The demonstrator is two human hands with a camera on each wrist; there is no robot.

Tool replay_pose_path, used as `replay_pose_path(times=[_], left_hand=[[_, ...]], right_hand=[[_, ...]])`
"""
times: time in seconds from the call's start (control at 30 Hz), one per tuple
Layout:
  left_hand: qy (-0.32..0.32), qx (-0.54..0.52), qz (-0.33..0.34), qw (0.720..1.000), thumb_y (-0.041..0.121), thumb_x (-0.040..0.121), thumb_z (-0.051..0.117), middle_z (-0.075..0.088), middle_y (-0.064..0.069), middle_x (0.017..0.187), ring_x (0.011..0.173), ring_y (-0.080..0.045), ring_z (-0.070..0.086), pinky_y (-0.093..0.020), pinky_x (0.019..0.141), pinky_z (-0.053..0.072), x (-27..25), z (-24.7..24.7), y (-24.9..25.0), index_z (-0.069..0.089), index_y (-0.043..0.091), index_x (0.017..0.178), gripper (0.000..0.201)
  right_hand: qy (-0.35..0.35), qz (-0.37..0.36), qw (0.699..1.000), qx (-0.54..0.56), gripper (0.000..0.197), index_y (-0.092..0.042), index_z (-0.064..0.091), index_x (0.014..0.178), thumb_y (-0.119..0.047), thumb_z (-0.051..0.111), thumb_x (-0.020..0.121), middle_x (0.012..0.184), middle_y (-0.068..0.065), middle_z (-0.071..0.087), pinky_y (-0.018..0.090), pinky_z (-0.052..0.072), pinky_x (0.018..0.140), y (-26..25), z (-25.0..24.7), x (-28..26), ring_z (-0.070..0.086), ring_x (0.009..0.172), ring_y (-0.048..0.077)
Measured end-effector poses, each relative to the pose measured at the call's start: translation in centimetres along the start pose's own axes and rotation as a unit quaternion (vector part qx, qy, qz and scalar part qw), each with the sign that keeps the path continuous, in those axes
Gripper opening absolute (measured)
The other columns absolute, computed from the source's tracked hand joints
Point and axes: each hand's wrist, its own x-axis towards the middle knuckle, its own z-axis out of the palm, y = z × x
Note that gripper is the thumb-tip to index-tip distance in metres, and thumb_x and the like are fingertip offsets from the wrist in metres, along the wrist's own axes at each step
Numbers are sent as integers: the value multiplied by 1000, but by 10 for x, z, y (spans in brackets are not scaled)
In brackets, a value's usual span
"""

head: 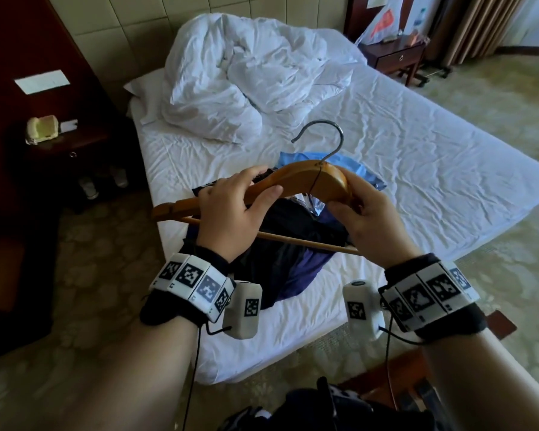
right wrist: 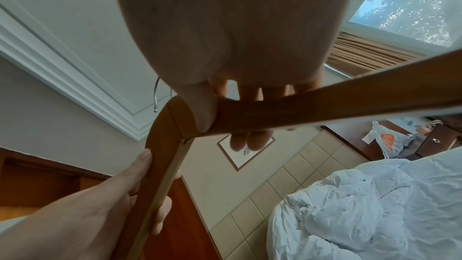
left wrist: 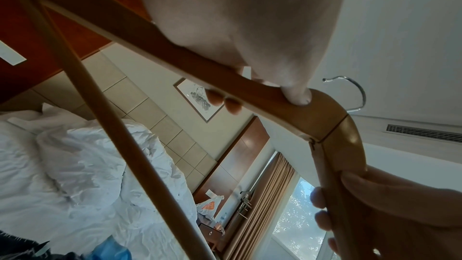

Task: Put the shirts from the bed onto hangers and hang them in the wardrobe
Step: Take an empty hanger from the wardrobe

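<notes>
Hands hold one wooden hanger (head: 296, 178) in the air above the bed (head: 417, 169). Left hand (head: 231, 213) wraps the hanger's left arm, thumb on top, fingertips (left wrist: 233, 106) curled beneath. Right hand (head: 367, 219) clamps the wood just right of the metal hook (head: 327, 138). Under the hanger, near the mattress's front edge, lies a dark shirt (head: 280, 244), with a light blue shirt (head: 339, 166) behind it, possibly overlapping. A crumpled white duvet (head: 246, 79) fills the headboard end.
</notes>
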Motion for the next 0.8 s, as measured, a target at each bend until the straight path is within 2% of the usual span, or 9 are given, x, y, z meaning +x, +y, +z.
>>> replay_pose_path(times=[0.13, 0.27, 0.33, 0.4, 0.5, 0.6, 0.7, 0.8], left_hand=[[-3, -6, -12, 1000, 66, 83, 36, 57, 18, 99, 106, -14, 58, -31, 91, 21, 31, 21, -12, 62, 24, 122, 63], [-21, -18, -11, 1000, 68, 82, 36, 57, 16, 97, 103, -18, 59, -34, 93, 25, 66, 46, -32, 62, 24, 123, 66], [-23, -33, -7, 999, 69, 81, 37, 59, 14, 97, 103, -19, 60, -36, 93, 27, 88, 57, -40, 63, 23, 122, 67], [-31, -43, -7, 999, 70, 79, 37, 66, 7, 105, 104, -21, 60, -38, 95, 28, 110, 68, -45, 62, 23, 123, 69], [-51, -51, -26, 997, 74, 75, 36, 62, 8, 99, 102, -21, 59, -39, 98, 30, 138, 85, -49, 61, 25, 125, 74], [-78, -67, -39, 994, 74, 74, 41, 58, 12, 89, 95, -19, 59, -42, 100, 33, 163, 103, -48, 60, 26, 125, 72], [-97, -72, -51, 991, 60, 81, 62, 60, 12, 82, 90, -18, 61, -41, 99, 34, 187, 125, -44, 59, 26, 124, 55], [-106, -92, -67, 988, 48, 82, 69, 60, 13, 75, 83, -13, 61, -45, 100, 38, 211, 149, -39, 59, 25, 126, 51]], right_hand=[[-2, 7, 1000, 7, 56, -19, 53, 135, -25, 58, 80, 115, -9, 63, 20, 40, 94, 22, 1, 33, 56, 108, 4], [1, 18, 1000, 25, 48, -22, 56, 127, -22, 59, 79, 105, -20, 62, 12, 38, 89, 47, 5, 69, 55, 97, -10], [11, 22, 999, 20, 51, -17, 56, 129, -23, 59, 79, 106, -17, 62, 19, 40, 92, 57, 4, 90, 55, 98, -6], [17, 24, 999, 18, 50, -19, 55, 128, -23, 59, 78, 111, -10, 63, 23, 42, 96, 65, 1, 112, 56, 103, 1], [25, 28, 999, 31, 49, -33, 47, 126, -25, 59, 79, 112, -17, 60, 16, 40, 95, 71, -5, 139, 56, 100, -8], [22, 28, 998, 54, 48, -37, 47, 124, -26, 61, 80, 101, -23, 62, 17, 44, 90, 78, -13, 163, 57, 90, -10], [-18, 31, 995, 88, 38, -34, 56, 117, -22, 62, 81, 81, -24, 67, 18, 46, 79, 89, -26, 191, 60, 78, -7], [-66, 38, 992, 99, 27, -34, 64, 104, -15, 65, 85, 79, -20, 71, 23, 49, 79, 106, -47, 220, 66, 77, 0]])
